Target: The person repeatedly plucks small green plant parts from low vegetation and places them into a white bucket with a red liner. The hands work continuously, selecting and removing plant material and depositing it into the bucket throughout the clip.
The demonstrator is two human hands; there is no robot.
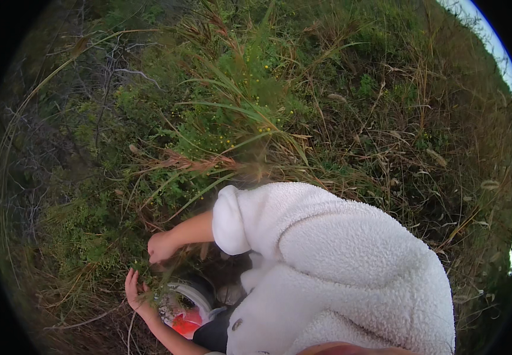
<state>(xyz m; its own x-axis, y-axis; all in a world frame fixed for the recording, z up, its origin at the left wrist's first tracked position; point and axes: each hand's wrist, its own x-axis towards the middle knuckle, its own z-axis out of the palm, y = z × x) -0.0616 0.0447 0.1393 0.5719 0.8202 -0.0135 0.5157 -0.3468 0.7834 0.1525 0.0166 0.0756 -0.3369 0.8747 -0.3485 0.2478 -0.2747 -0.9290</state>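
Note:
My right hand (162,247) is curled among green stems at the lower left, its fingertips hidden against the plants. Just below it, my left hand (137,290) has bent fingers around some thin green foliage (149,279). Whether either hand grips a stem cannot be made out. Close to my left wrist stands a container with a pale rim (194,293), probably a bucket. A bright red patch (187,323) shows inside it, with bits of plant over its near side. My left forearm hides part of the container.
Bushy green plants with small yellow flower heads (231,144) grow ahead of me. Long grass blades (234,106) arch over them. Bare grey twigs (138,73) stick out at the upper left, and dry grass (371,151) covers the right. My white fleece sleeve (291,213) fills the lower middle.

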